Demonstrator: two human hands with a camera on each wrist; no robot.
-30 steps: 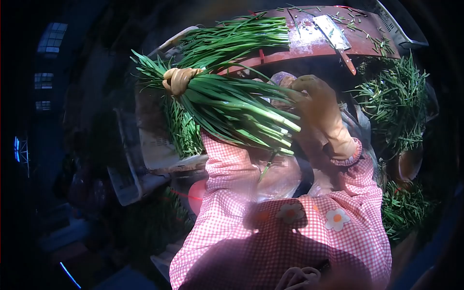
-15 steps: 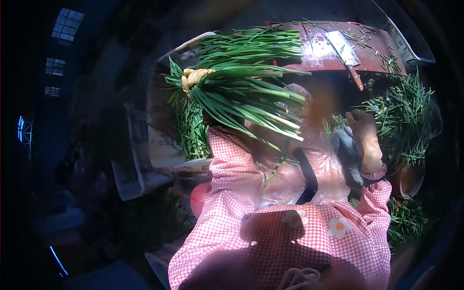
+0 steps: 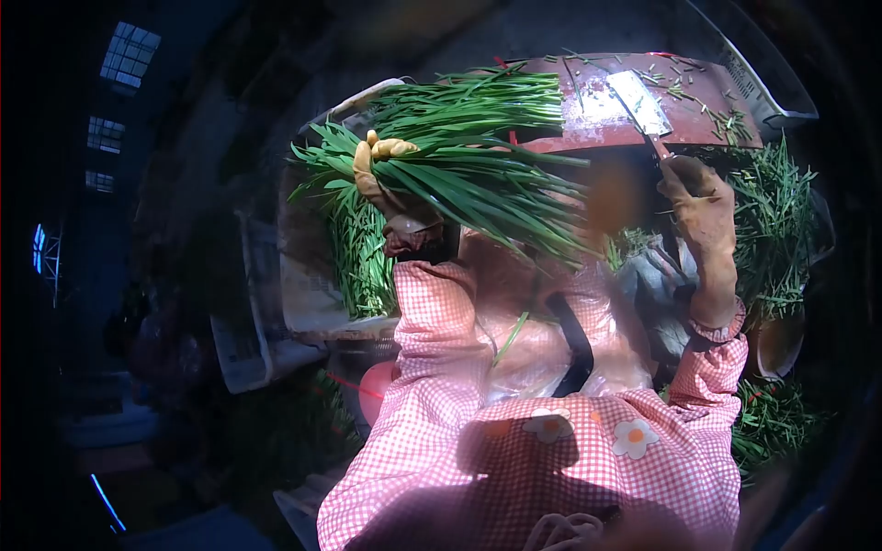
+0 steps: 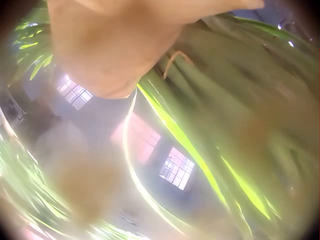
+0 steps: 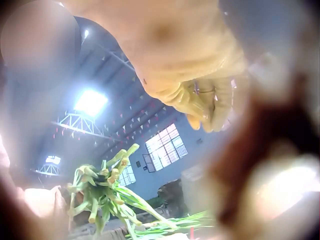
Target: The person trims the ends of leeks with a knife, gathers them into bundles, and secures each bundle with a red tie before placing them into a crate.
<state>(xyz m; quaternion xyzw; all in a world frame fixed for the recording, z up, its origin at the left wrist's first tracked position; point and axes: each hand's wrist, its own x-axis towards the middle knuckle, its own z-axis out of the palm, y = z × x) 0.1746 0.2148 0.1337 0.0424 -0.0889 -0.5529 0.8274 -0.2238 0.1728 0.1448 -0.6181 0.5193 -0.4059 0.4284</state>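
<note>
My left hand (image 3: 372, 170), in a tan glove, grips a bunch of garlic chives (image 3: 478, 188) near its leafy end, and the stems fan out to the right over the lap. In the left wrist view, the glove (image 4: 115, 45) blocks part of the long leaves (image 4: 215, 115). At the board's near edge my gloved right hand (image 3: 703, 197) curls its fingers over the wooden handle of a cleaver (image 3: 640, 103), whose broad blade lies flat. The handle's end is hidden by the fingers. In the right wrist view, the gloved fingers (image 5: 202, 107) appear bent.
More chives (image 3: 478, 99) lie across the reddish board (image 3: 588, 119), with cut bits (image 3: 684, 92) scattered at its right. A heap of trimmings (image 3: 767, 207) stands at the right. On the left is a pale crate (image 3: 303, 303) with chives (image 3: 360, 253) in it.
The right hand has left the stem ends, swung right and moved forward to the cleaver's handle. The left hand still grips the bunch, whose stems now sit a little lower and flatter.
</note>
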